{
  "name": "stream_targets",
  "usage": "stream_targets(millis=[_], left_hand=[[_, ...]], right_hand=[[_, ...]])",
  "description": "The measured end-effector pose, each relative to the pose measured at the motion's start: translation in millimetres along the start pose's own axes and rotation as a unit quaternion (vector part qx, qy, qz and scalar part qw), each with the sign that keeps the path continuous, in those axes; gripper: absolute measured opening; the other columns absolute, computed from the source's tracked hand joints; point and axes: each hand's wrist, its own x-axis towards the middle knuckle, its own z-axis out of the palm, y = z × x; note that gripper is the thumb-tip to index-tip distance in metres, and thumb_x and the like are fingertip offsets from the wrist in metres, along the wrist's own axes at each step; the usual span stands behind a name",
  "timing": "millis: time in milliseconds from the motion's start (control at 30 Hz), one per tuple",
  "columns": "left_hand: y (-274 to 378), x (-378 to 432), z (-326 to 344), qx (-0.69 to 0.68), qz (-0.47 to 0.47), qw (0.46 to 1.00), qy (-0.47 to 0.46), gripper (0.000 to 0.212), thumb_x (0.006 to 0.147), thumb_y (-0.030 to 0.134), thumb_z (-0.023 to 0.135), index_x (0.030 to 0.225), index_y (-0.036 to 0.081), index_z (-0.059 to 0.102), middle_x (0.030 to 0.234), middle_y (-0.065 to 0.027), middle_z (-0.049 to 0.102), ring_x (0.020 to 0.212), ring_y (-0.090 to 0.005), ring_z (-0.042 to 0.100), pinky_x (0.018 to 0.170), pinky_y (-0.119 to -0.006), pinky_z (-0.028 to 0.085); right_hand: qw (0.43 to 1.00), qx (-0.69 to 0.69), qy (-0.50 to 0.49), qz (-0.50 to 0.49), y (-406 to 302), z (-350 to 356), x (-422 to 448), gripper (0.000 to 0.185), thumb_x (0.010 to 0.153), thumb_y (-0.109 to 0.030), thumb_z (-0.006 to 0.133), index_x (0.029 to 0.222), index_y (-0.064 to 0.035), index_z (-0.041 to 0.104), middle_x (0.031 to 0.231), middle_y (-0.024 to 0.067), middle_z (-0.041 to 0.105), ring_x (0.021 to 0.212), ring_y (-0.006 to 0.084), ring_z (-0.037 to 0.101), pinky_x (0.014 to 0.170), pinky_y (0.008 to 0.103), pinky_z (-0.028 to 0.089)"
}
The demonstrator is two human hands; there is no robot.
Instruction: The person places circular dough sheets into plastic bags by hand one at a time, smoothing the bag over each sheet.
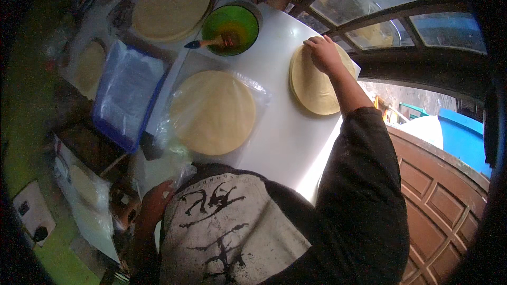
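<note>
My right hand [324, 53] reaches over a stack of thin, round, pale dough sheets [315, 83] on the right of the white table [273, 126]. Its fingers curl onto the stack's far edge and grip the top sheet there. Low on the left, my left hand [158, 194] is beside my shirt, close to crumpled clear plastic [184, 174]; whether it holds the plastic cannot be told. Between the hands, another dough round [214, 113] lies with clear plastic film around it. Beyond it, a brush with a wooden handle [214, 42] rests across a green bowl [231, 19] of yellowish liquid.
A larger dough stack [172, 6] lies at the far left. A blue tray [130, 91] with clear plastic stands left of the table's middle. Lower left, another pale round [84, 184] lies on plastic. Framed window panes [348, 0] and a brown panelled door [431, 202] border the right side.
</note>
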Motion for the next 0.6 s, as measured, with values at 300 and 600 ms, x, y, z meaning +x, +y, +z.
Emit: stream_targets(millis=[300, 600], left_hand=[[-25, 18, 10, -0.123, 0.023, 0.992, 0.005, 0.039, 0.093, 0.018, 0.064, 0.130, 0.007, 0.057, 0.113, -0.0146, 0.068, 0.088, -0.0300, 0.068, 0.082, -0.041, 0.052], [17, 12, -13, 0.067, 0.003, 0.997, -0.034, 0.041, 0.095, 0.026, 0.060, 0.131, 0.007, 0.057, 0.113, -0.0144, 0.068, 0.097, -0.0306, 0.067, 0.089, -0.042, 0.050]], right_hand=[[0.994, 0.034, 0.106, -0.019, 3, 3, -15, 0.039, 0.078, -0.006, 0.062, 0.116, -0.0115, 0.061, 0.125, 0.0087, 0.061, 0.123, 0.0263, 0.053, 0.109, 0.0459, 0.036], [0.991, 0.035, 0.123, -0.029, 8, -1, -17, 0.031, 0.078, -0.013, 0.066, 0.108, -0.0116, 0.061, 0.117, 0.0085, 0.063, 0.118, 0.0267, 0.055, 0.106, 0.0448, 0.038]])
